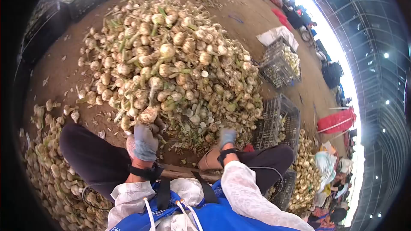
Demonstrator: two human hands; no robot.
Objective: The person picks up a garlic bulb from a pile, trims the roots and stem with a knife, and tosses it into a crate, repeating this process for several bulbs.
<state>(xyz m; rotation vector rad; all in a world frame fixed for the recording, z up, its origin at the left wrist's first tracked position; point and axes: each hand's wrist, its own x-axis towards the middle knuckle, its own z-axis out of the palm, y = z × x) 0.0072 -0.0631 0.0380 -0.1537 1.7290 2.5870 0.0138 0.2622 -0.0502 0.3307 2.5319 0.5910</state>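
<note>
A large heap of garlic bulbs (184, 60), many with stems and dry roots, lies on the ground in front of my legs. My left hand (146, 140), in a grey glove, is closed around a garlic bulb (149, 114) at the heap's near edge; its root end shows above the fingers. To the right, my right hand (227, 137), also gloved, is curled low over the near edge of the heap. What it holds, if anything, is hidden behind the back of the hand. Leaf trimmings and peelings (195, 124) lie between the hands.
A black plastic crate (278, 119) stands by my right knee, with a partly filled crate (280, 64) beyond it. More garlic piles lie at the left (55, 175) and right (305, 171). Dark crates (79, 2) line the far left. A red sack (337, 121) and other people are at the right.
</note>
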